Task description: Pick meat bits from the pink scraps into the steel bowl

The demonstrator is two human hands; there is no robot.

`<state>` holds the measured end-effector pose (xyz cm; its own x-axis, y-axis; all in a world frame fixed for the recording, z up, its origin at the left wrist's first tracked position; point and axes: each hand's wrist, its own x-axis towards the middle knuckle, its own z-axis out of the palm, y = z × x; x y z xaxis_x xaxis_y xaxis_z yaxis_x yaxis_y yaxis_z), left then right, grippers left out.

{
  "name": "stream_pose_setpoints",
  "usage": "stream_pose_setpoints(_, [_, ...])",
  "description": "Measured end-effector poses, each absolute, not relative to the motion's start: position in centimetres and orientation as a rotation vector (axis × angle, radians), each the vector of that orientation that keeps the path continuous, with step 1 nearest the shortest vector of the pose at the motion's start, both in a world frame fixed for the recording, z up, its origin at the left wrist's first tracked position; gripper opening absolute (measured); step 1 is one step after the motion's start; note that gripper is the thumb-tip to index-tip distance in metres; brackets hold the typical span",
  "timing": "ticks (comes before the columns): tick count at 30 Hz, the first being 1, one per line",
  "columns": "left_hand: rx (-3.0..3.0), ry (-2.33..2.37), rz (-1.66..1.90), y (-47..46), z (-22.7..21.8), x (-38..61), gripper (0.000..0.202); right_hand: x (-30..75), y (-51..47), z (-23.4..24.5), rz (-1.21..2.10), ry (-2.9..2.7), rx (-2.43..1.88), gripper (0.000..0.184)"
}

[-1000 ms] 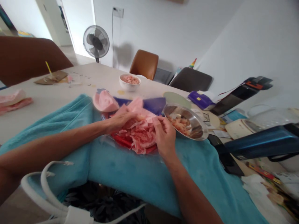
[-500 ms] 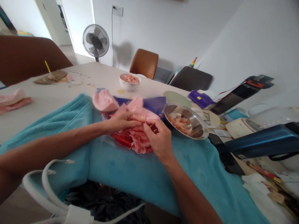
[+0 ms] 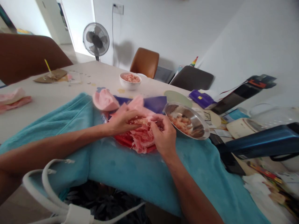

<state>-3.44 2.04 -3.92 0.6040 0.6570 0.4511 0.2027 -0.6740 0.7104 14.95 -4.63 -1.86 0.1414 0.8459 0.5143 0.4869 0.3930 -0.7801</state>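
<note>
My left hand reaches in over a pile of crumpled pink pomelo membrane. A pale pink pomelo segment shows between its thumb and fingers. Just to the right, my right hand has thumb and index finger drawn together; anything in that pinch is too small to make out. Thick pink pomelo rind lies behind the left hand. Under the pile is a red and dark blue plastic sheet. Close by on the right, a steel bowl holds pieces of pomelo flesh.
A white bowl of pink flesh stands farther back. A teal cloth covers the near table edge. At right are a blue bottle, a black bottle and a purple packet. White tubing hangs in front, lower left.
My hands have moved apart: the right hand has shifted slightly right, away from the segment, and the left fingers have loosened and lifted a little.
</note>
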Motion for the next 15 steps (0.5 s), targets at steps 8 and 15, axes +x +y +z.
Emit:
stream_pose_setpoints(8, [2.395,0.777,0.991,1.84,-3.35,-3.53,0.029,15.30,-4.62,-1.84,0.320,-1.600,-1.178,0.014])
stream_pose_setpoints(15, [2.465,0.698,0.989,2.10,-3.60,-3.65,0.029,15.25,-4.54,-1.74,0.300,-1.893,-1.051,0.026])
